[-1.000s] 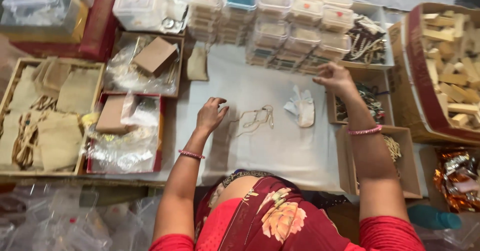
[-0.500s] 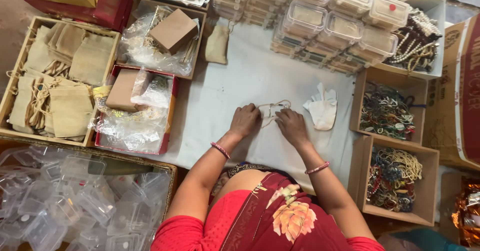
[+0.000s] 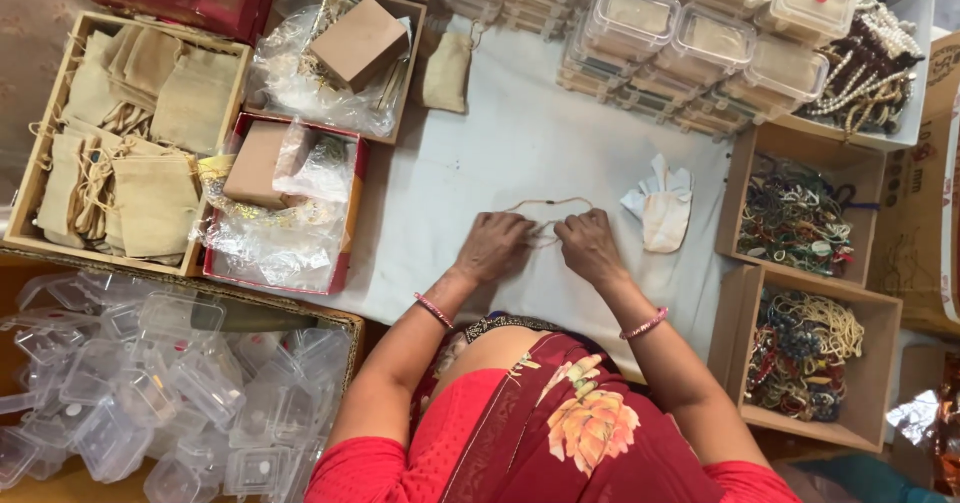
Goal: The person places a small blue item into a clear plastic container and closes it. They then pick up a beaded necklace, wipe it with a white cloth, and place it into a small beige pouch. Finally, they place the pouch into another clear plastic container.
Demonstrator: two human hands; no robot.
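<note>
At the frame's centre, your left hand (image 3: 492,245) and right hand (image 3: 590,246) both pinch a thin cord necklace (image 3: 545,204) on the white table (image 3: 470,163).

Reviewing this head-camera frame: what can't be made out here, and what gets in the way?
- Fingertips of the left hand and right hand: curled under, hidden by the hands' backs; grip on the thin cord unclear.
- Cord's beads: too small to tell.
- Stacked lidded boxes: cut by the top edge; contents blurred.
- Clear empty boxes: cut by the left and bottom edges.
</note>
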